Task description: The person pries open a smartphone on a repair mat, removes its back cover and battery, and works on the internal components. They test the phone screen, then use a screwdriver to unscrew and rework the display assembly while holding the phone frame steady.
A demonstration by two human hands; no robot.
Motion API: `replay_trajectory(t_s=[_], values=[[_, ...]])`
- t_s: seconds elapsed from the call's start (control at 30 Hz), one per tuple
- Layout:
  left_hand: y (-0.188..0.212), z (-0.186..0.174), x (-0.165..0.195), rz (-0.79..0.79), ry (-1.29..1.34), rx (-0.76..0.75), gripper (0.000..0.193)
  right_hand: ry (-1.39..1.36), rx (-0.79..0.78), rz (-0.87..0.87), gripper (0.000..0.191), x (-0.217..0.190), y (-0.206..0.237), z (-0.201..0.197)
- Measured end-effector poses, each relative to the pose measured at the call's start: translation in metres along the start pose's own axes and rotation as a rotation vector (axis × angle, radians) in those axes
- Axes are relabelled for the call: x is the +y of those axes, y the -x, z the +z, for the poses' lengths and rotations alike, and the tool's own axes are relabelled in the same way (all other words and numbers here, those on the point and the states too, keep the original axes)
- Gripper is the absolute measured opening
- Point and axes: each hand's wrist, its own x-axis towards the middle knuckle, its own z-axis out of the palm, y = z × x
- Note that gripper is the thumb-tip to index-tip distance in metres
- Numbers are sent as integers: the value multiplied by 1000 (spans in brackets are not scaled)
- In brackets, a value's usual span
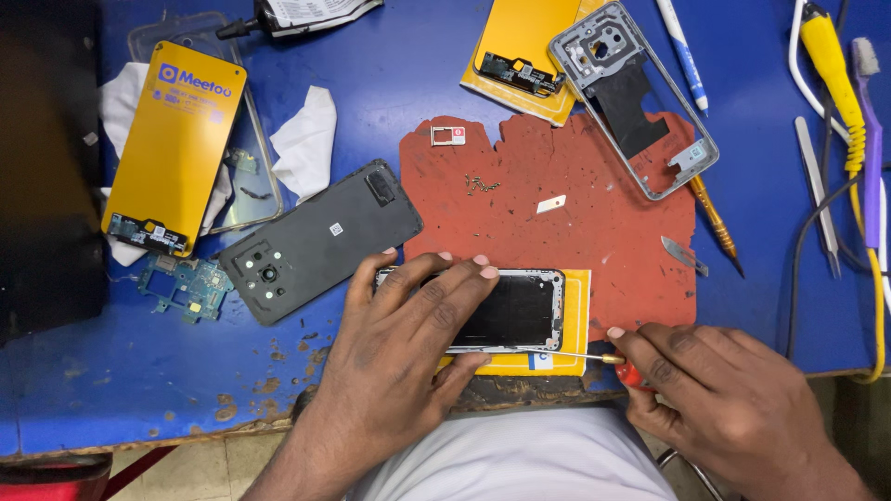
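Both hands work at the bench edge: my right hand (715, 390) pinches a red-handled screwdriver (594, 357), its thin shaft pointing left to the phone chassis (515, 311). My left hand (408, 343) presses flat on that dark, glossy rectangle. Beyond my fingers, a rough red mat (575, 223) holds tiny screws (481, 185).

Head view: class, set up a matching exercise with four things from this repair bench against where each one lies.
Things:
1. Screwdriver
2. Black back cover
3. Metal frame
4. Circuit board

Places:
A. far edge of the red mat
B. left of the left hand
C. in the right hand
D. below the yellow screen package

Pairs: 1-C, 2-B, 3-A, 4-D
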Motion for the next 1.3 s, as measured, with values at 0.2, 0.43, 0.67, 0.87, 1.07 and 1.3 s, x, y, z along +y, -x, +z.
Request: replay_trajectory(t_s=[0.2,0.43,0.67,0.87,1.07,1.3], values=[[1,0,0,-10,0,-4,70,13,10,-22,52,-1,-1,1],[-2,-1,1,11,-7,2,71,-7,26,2,50,-7,-13,-6],[-1,1,1,16,-14,30,77,-24,29,0,51,-9,-17,-11],[-1,1,3,28,-19,31,79,-17,58,1,50,-12,-18,-11],[7,-9,2,9,-56,23,75,-7,4,12,49,-12,-14,-6],[19,-16,-4,-71,-27,33,78,-17,12,19,52,-9,-6,3]])
